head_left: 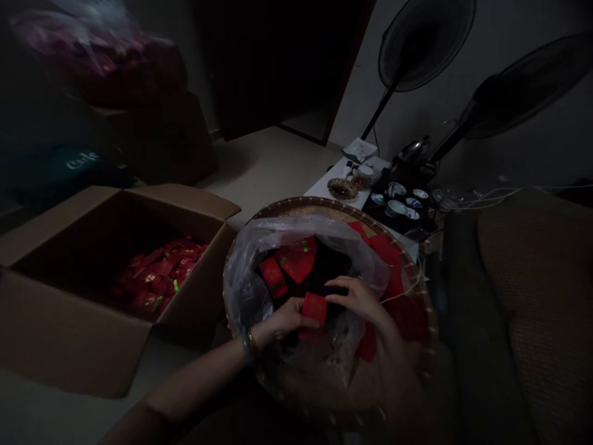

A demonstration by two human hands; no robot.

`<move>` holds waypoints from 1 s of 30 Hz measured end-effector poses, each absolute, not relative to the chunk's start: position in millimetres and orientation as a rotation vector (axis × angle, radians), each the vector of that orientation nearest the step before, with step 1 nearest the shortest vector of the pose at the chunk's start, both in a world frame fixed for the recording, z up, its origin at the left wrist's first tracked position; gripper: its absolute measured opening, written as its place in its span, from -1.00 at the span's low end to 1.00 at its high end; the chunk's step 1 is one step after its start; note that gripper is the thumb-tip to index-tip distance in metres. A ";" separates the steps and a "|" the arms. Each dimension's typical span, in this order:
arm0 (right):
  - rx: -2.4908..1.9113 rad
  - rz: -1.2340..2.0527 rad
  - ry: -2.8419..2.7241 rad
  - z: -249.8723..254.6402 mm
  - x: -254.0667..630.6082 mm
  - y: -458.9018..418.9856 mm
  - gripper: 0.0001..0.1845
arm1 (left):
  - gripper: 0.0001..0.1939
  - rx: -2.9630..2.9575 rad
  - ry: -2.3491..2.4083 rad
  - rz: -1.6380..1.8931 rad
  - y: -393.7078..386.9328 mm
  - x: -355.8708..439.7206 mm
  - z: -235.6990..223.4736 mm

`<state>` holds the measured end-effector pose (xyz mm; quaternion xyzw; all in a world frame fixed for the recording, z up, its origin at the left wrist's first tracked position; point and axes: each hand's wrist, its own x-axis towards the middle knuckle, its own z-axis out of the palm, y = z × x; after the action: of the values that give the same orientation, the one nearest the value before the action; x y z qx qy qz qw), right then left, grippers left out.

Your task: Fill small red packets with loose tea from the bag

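My left hand (291, 316) is closed on a small red envelope (315, 308), with the thumb across its lower front. My right hand (354, 298) is at the envelope's right edge, fingers stretched out and slightly apart; one fingertip touches or nearly touches the upper corner. Both hands are over a clear plastic bag (250, 259) spread open in a round woven tray (319, 203). Inside the bag lie more red packets (296, 258) with small green marks, on something dark. Flat red envelopes (386, 250) lie on the tray's right side, partly behind my right forearm.
At left an open cardboard box (189, 290) holds a heap of red packets (162, 272). Behind it, a full plastic bag (106, 49) rests on another carton (162, 139). A low table (324, 185) with cups (396, 208), two standing fans (426, 43) and a white cable are at right.
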<state>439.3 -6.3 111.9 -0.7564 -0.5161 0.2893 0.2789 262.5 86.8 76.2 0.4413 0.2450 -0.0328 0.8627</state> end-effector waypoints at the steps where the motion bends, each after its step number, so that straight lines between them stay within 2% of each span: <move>1: -2.029 0.780 -1.383 111.7 439.4 -6.3 -0.69 | -0.63 0.922 0.513 -0.068 86.8 262.4 76.4; 11: -1.998 0.801 -1.283 109.5 441.4 -6.0 -0.66 | -0.65 0.920 0.489 -0.066 87.0 261.7 76.4; 18: -1.991 0.889 -1.232 115.2 450.3 -12.7 -0.58 | -0.57 0.914 0.518 -0.067 85.0 262.0 71.4; 30: -1.986 0.918 -1.322 108.8 441.3 -12.4 -0.70 | -0.59 1.008 0.517 -0.038 83.8 261.7 77.0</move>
<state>441.3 -12.4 108.8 -0.7438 -0.4952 0.3440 0.2885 261.7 83.8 77.0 0.4776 0.2450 -0.0180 0.8435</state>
